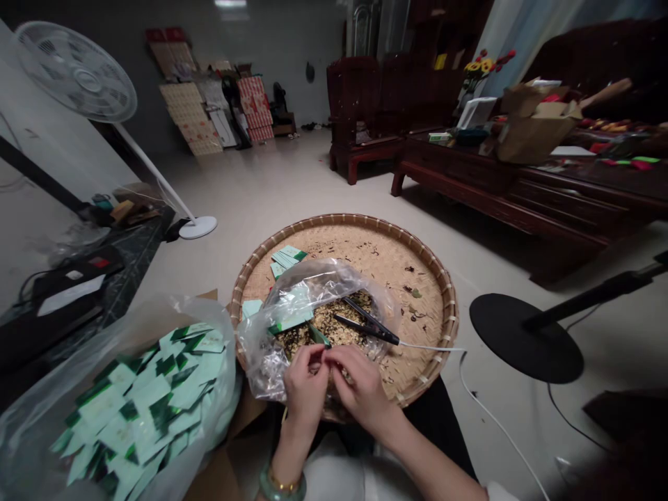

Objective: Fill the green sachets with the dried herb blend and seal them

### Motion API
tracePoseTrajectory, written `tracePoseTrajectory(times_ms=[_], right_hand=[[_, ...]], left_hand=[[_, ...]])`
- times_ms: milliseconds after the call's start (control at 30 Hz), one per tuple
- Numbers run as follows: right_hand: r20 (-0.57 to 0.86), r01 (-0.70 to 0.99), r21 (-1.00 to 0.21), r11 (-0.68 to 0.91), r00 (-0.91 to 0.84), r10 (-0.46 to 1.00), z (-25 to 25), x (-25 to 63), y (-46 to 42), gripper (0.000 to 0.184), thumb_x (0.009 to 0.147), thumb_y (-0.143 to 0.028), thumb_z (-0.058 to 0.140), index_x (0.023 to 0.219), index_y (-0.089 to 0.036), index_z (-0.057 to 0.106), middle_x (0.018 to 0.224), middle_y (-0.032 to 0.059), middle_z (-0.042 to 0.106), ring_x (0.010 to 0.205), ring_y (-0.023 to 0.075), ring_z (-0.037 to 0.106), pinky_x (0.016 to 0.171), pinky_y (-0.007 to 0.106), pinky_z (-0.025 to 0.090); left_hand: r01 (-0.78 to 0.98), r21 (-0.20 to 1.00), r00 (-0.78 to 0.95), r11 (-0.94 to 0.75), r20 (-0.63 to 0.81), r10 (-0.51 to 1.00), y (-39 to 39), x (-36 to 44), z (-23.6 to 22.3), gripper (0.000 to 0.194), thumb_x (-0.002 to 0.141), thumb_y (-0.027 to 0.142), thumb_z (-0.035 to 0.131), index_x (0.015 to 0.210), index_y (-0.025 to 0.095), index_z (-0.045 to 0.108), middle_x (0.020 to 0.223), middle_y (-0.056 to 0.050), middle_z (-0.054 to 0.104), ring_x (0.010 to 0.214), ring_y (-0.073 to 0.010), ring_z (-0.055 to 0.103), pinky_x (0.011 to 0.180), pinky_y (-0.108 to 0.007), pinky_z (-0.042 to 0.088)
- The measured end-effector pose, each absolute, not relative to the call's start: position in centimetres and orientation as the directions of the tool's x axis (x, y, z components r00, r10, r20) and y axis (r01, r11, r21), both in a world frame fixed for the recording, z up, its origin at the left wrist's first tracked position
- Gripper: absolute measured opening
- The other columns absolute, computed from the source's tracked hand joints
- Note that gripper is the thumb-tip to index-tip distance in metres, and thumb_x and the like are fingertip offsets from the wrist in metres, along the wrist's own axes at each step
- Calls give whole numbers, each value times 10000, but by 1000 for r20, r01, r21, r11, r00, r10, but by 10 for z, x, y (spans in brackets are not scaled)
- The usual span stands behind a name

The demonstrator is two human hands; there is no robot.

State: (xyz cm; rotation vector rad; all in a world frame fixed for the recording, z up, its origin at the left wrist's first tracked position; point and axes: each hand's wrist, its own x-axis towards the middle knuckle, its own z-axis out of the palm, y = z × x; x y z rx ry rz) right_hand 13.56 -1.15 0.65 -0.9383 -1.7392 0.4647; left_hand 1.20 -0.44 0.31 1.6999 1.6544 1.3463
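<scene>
My left hand and my right hand meet over the near edge of a round woven bamboo tray, fingertips pressed together. Whatever they pinch is hidden. A crumpled clear plastic bag lies on the tray just beyond them, holding dark golden dried leaves. Black electric tongs with a white cable rest by my right hand. Several green-and-white packets lie on the tray, and many more fill an open plastic bag left of my left hand.
A black round stand base sits right of the tray, and a white cable runs across the floor. Farther off stand a white pedestal fan, dark wooden furniture, and a cardboard box on a low table.
</scene>
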Motion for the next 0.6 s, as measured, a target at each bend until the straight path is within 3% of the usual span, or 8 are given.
tracePoseTrajectory(times_ms=[167, 267, 367, 467, 600], right_hand=[[524, 326, -775, 542, -147, 839, 4, 135, -18, 380, 870, -83, 388, 1202, -187, 542, 1123, 106, 637, 1070, 199, 580, 930, 370, 485], [305, 231, -916, 327, -127, 944, 1, 135, -16, 321, 892, -192, 413, 1162, -184, 587, 1104, 112, 648, 1026, 217, 603, 903, 372, 491], [84, 0, -996, 85, -162, 983, 4, 136, -10, 253, 870, -343, 497, 1006, -186, 641, 951, 81, 672, 907, 210, 618, 805, 336, 508], [-78, -239, -963, -126, -201, 976, 6, 137, -3, 313, 752, -486, 628, 772, -174, 620, 719, 12, 611, 722, 163, 576, 680, 274, 488], [-306, -470, -804, -363, -196, 932, 0, 136, 4, 422, 641, -561, 702, 634, -172, 540, 575, -41, 509, 577, 114, 494, 587, 235, 431]], left_hand=[[453, 876, -220, -165, 289, 932, -6, 18, 1, 105, 789, 225, 554, 843, 178, 631, 773, -38, 656, 667, -150, 640, 599, -250, 548], [449, 881, -237, -147, 276, 931, -9, 20, 2, 121, 809, 250, 555, 885, 184, 622, 816, -48, 668, 713, -159, 650, 650, -266, 549], [526, 822, -156, -220, 348, 925, -12, 21, 1, 118, 810, 215, 541, 903, 192, 610, 817, -56, 677, 727, -175, 651, 672, -286, 533], [626, 699, -6, -346, 448, 894, -16, 26, 0, 116, 815, 165, 485, 863, 198, 585, 744, -50, 661, 663, -177, 635, 619, -283, 508], [685, 591, 108, -426, 496, 862, -18, 35, -1, 129, 834, 124, 445, 828, 195, 552, 682, -35, 625, 609, -166, 608, 584, -270, 486]])
